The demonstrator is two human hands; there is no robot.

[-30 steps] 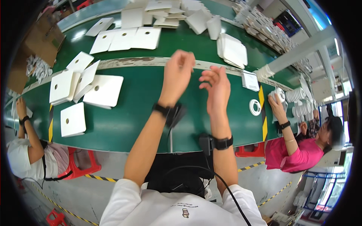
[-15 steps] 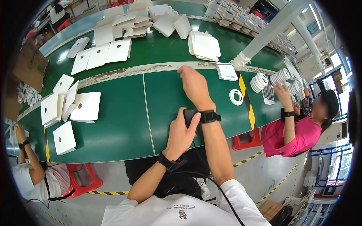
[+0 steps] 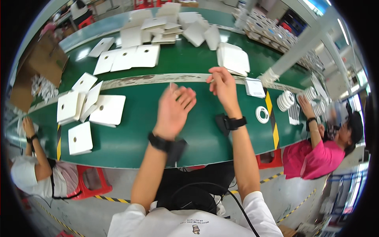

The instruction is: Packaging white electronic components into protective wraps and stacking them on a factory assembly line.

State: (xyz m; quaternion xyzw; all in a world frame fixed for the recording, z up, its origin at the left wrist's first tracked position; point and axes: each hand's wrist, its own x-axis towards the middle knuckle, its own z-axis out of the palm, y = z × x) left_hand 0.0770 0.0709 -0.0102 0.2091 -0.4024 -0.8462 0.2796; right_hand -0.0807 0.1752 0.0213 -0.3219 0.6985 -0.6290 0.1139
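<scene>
Over the middle of the green table [image 3: 138, 142] my left hand [image 3: 173, 112] is raised, blurred, with its fingers apart and nothing in it. My right hand [image 3: 224, 89] is open and empty too, its fingers slightly bent. Its fingertips are just in front of a stack of flat white pieces [image 3: 233, 57]; I cannot tell whether they touch. Each wrist wears a black strap with a black box; the box on the right wrist [image 3: 223, 123] hangs toward the inside. Right of that hand lie a pad of white printed sheets [image 3: 254, 87] and a white ring [image 3: 262, 114].
Several white cartons with round holes stand at left [image 3: 107, 110] and in a row farther back [image 3: 134, 57], before a white pile [image 3: 166, 27]. A grey post [image 3: 292, 47] rises at right. Co-workers sit at left [image 3: 29, 158] and right [image 3: 316, 154], the latter by stacked white rings [image 3: 285, 101].
My left hand has let go of the black box at my right wrist and moved up and left, opening. The right hand has shifted right. The whole view has swung slightly left.
</scene>
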